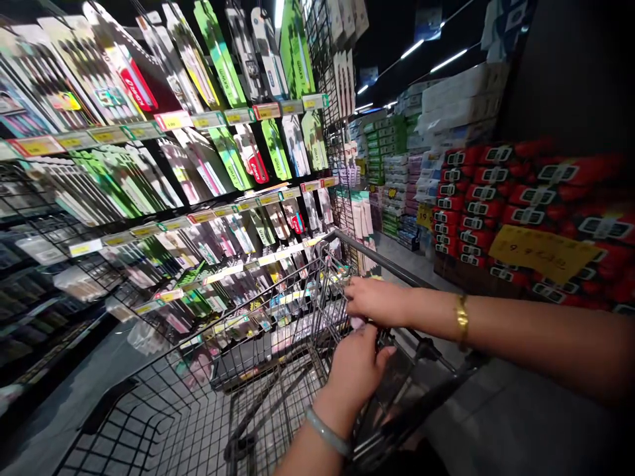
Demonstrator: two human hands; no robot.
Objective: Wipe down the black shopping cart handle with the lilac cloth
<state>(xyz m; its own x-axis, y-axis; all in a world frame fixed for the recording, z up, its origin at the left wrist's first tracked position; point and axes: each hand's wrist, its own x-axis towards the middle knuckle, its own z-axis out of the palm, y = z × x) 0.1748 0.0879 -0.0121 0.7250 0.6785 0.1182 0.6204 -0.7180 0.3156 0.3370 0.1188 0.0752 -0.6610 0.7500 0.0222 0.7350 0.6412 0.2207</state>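
Note:
My left hand point(351, 365), with a pale bangle at the wrist, reaches up over the shopping cart point(171, 426). Its fingers curl away from view and its thumb sticks out to the right. Just above it, my right hand point(376, 301), with a gold bracelet, comes in from the right, its fingers bent downward. A small pale lilac thing point(357, 322) shows between the two hands; its kind cannot be made out. Both hands are over the upper end of the cart, close to the dark cart handle bar point(384, 263). What the fingertips grip is hidden.
A rack of packaged toothbrushes point(225, 158) with price strips point(173, 121) stands ahead and left. On the right are stacked red packs point(520, 198) with a yellow price sign point(546, 252). An aisle floor point(397, 246) runs between them.

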